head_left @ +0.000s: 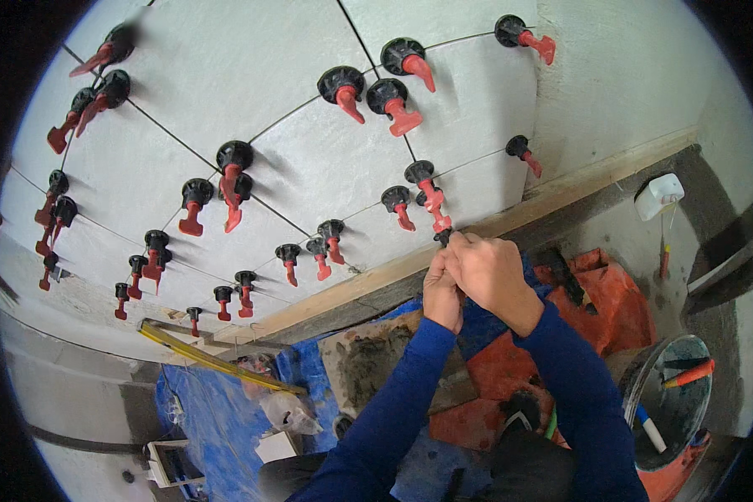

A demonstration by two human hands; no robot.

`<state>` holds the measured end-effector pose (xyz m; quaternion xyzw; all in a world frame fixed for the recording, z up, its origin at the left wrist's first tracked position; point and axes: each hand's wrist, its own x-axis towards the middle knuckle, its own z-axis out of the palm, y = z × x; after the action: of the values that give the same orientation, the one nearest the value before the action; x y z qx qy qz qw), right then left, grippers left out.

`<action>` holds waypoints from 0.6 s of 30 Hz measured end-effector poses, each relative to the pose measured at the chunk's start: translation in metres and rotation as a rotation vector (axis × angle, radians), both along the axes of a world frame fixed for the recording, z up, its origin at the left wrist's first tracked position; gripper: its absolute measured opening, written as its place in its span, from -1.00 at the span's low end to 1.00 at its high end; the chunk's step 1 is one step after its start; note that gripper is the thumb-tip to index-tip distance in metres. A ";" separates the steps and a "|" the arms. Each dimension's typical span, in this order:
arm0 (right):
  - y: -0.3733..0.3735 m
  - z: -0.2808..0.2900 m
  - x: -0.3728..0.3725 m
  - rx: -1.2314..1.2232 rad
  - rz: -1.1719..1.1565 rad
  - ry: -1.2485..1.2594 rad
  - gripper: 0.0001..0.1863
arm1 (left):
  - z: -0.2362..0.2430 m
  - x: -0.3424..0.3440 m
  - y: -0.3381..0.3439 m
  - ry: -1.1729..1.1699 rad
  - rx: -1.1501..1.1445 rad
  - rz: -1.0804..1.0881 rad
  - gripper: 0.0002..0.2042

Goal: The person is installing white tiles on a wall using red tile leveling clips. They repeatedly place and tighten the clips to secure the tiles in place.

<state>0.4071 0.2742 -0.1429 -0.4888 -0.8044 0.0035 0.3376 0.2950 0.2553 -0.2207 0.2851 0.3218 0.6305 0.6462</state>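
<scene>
Both my hands meet in front of the lower part of a wall of large white tiles. My left hand is closed with its fingers up against the right one. My right hand is closed too, pinching at the same spot. A small black tile leveler pokes out beyond my fingertips, and the rest of it is hidden by my hands. Just above it sits a red-handled tile leveler with a black cap, at a tile joint. Several more such levelers, like this one, stand along the joints.
A wooden batten runs below the tiles. Blue sheeting and orange sheeting cover the floor. A bucket with handled tools stands at right. A yellow level leans at left. A white box hangs at right.
</scene>
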 end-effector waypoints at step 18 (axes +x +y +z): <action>0.006 -0.004 -0.001 -0.072 0.029 0.071 -0.77 | 0.011 -0.015 0.002 0.137 0.012 -0.007 -0.84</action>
<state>0.4063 0.2799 -0.1464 -0.4885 -0.7982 0.0548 0.3481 0.2796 0.2577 -0.2101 0.3325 0.3605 0.6093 0.6230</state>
